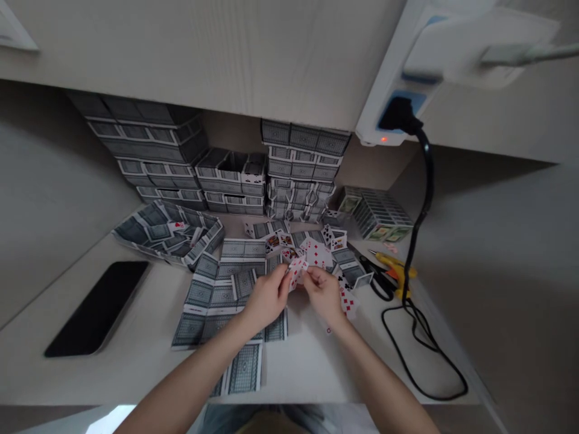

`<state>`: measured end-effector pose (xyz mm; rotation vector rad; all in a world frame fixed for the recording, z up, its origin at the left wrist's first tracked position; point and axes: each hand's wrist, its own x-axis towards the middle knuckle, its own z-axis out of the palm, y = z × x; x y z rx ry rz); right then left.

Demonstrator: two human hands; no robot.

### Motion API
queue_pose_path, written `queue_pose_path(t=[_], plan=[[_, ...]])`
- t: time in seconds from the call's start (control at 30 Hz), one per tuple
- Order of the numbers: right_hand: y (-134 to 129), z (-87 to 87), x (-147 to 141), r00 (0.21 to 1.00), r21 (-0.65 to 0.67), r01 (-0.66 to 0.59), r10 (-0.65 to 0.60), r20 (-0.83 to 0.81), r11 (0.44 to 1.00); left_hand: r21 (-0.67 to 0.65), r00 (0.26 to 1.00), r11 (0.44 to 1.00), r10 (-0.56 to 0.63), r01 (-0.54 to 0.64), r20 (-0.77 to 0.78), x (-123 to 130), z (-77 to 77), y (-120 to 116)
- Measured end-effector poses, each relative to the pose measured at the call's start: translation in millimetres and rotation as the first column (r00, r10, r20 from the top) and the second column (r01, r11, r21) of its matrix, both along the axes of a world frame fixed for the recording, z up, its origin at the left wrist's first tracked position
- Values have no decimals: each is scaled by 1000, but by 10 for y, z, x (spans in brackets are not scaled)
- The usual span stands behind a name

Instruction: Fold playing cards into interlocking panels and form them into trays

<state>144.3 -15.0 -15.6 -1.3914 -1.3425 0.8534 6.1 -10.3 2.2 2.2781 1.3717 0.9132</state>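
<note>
Between my two hands is a playing card (297, 272) with red diamond pips facing up. My left hand (270, 295) pinches its left side, and my right hand (323, 290) pinches its right side. Just beyond the fingers lies a larger spread of diamond cards (318, 252). More red-pip cards (348, 298) lie partly under my right hand. Left of my left hand, a sheet of joined cards, backs up (221, 295), rests on the table, with a small folded card piece (244, 283) on it.
A card-built tray (167, 232) of loose pieces and a black phone (97, 307) are at left. Card-built stacks (303, 163) line the back. At right are a box of cards (382, 214), yellow-handled pliers (398, 268), black scissors (380, 280) and a looped cable (425, 361) from a power strip (384, 114).
</note>
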Motion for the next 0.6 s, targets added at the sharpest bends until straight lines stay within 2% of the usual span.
queue_pose_path(t=[0.13,0.27,0.33,0.47,0.6], plan=[[-36,58,-57,977,36,102,-107,182,994,104,988,989,-91,105,-127,36,-30,-77],[-71,84,-99,933,105,160,-185,308,982,188,975,974,-86,125,-203,47,-23,-112],[-77,81,-98,945,121,144,-172,279,982,194,976,974,-81,121,-201,50,-9,-120],[-58,69,-62,993,139,68,-81,90,988,182,983,978,-76,106,-166,47,-4,-120],[-11,79,9,999,143,12,-17,35,990,85,995,996,-9,17,-97,27,-29,-92]])
